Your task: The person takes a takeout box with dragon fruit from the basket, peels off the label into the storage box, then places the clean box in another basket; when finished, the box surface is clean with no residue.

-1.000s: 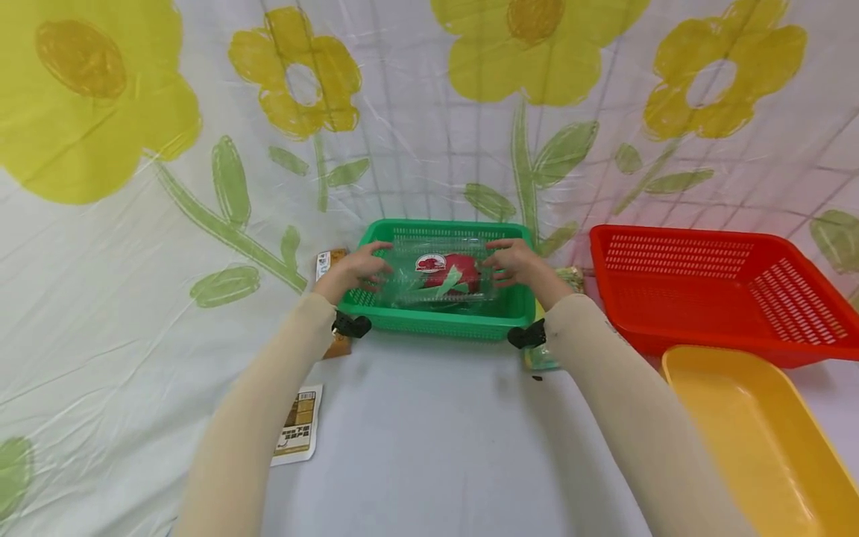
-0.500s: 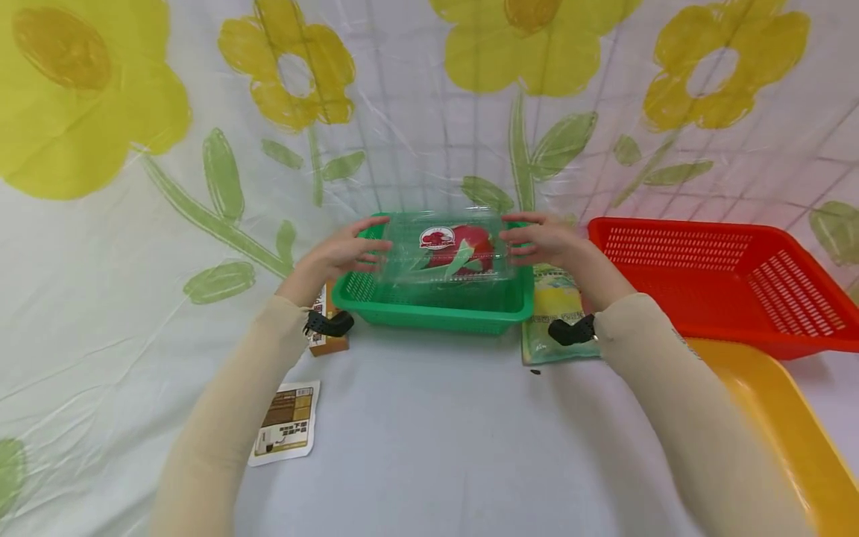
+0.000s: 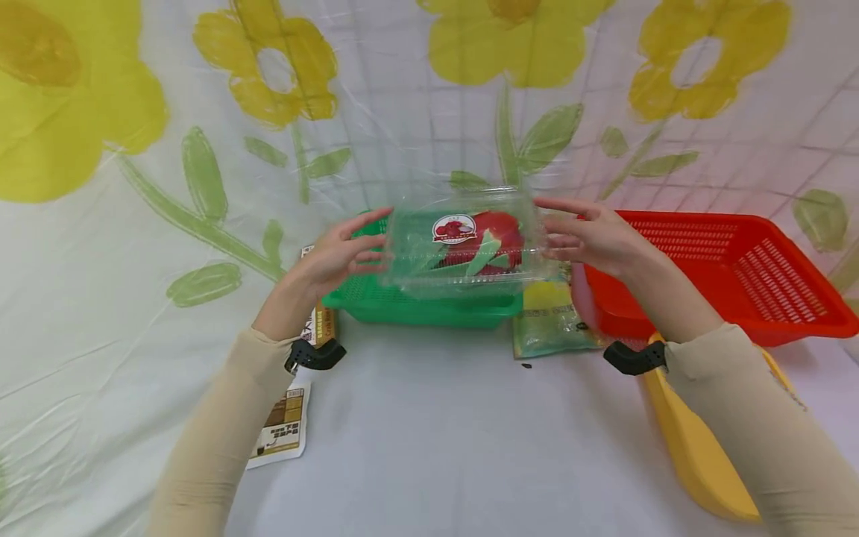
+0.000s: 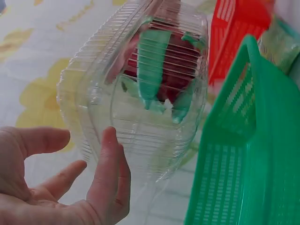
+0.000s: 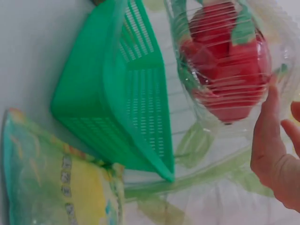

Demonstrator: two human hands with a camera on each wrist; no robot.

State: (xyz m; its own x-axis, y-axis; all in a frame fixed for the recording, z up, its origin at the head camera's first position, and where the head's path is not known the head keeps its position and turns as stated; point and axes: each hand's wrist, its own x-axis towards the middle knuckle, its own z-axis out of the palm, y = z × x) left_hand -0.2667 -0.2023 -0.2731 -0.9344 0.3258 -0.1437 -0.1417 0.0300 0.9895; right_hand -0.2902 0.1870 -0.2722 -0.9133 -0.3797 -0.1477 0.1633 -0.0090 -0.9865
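Held up between both hands is a clear plastic clamshell box (image 3: pixel 419 257) with a round white-and-red label. Inside sits a red fruit with long green scales, which looks like a dragon fruit (image 3: pixel 503 235), toward the right end. My left hand (image 3: pixel 332 253) has its fingers, fairly straight, at the box's left end. At the other end, the straight fingers of my right hand (image 3: pixel 593 235) press against the plastic. A green perforated basket (image 3: pixel 429 309) stands below and behind the box. In the right wrist view, the basket (image 5: pixel 84 89) lies apart from the raised box.
Right of the green basket lies a yellow-green food packet (image 3: pixel 550 321). Farther right are a red perforated basket (image 3: pixel 711 287) and a yellow tray (image 3: pixel 711 455). On the left lie a brown box (image 3: pixel 325 324) and a white-and-brown packet (image 3: pixel 285 425). A flower-printed sheet hangs behind.
Both hands have lifted the clamshell box out of the green basket, up and slightly to the right. It now appears larger, and the right forearm has swung outward to the right.
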